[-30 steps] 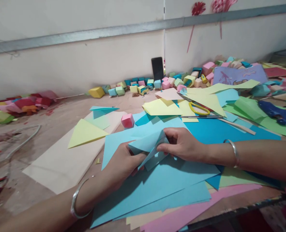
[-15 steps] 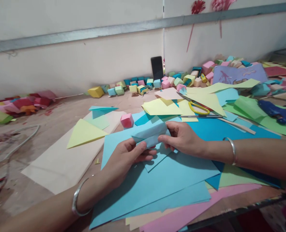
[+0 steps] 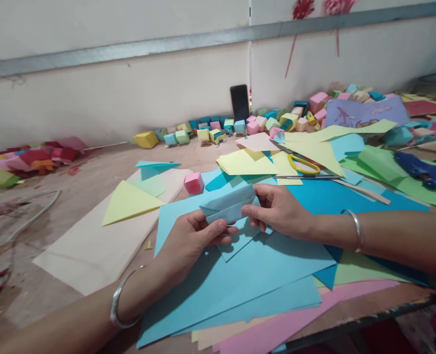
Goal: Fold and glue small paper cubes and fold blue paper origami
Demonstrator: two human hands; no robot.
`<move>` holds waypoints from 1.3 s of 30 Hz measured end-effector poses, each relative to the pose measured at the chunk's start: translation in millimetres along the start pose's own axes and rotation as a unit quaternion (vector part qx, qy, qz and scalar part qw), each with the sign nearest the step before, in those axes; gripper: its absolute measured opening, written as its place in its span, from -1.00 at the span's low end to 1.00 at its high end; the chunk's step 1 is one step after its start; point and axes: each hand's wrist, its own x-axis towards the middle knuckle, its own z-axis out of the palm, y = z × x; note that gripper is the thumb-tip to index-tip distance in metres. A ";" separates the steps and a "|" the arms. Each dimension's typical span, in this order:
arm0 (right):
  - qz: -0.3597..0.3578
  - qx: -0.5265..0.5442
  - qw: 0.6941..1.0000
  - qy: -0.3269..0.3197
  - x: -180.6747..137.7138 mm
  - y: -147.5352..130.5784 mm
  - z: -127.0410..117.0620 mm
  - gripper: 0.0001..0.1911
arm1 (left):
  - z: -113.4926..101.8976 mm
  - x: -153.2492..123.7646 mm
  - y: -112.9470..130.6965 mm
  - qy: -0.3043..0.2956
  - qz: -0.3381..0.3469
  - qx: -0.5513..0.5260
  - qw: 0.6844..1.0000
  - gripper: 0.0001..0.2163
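Both hands grip one folded light-blue paper piece [image 3: 228, 206] just above a pile of blue sheets [image 3: 240, 275]. My left hand [image 3: 191, 241] pinches its left end with thumb on top. My right hand [image 3: 278, 209] pinches its right end. A silver bangle sits on each wrist. A second folded blue piece [image 3: 240, 238] lies flat under the hands.
A pink paper cube [image 3: 193, 183] stands just beyond the hands. Yellow-handled scissors [image 3: 302, 167] lie on yellow sheets, a blue glue gun [image 3: 422, 171] at the right. A yellow triangle [image 3: 127, 201] rests on a beige sheet. Many paper cubes and a phone [image 3: 239, 102] line the wall.
The loosely opened blue paper has been pressed into a flatter, narrower fold and lifted slightly; since half a second ago the hands barely moved.
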 end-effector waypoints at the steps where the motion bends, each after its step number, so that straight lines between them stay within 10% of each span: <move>1: 0.000 0.002 1.000 0.000 -0.4 -0.2 0.1 -0.83 | 0.4 0.3 -0.2 0.004 -0.002 -0.006 1.000 -0.74; 39: 0.006 0.015 1.000 0.006 4.0 -1.4 -3.9 -0.83 | -1.6 0.2 2.4 -0.031 0.028 -0.008 0.999 -0.91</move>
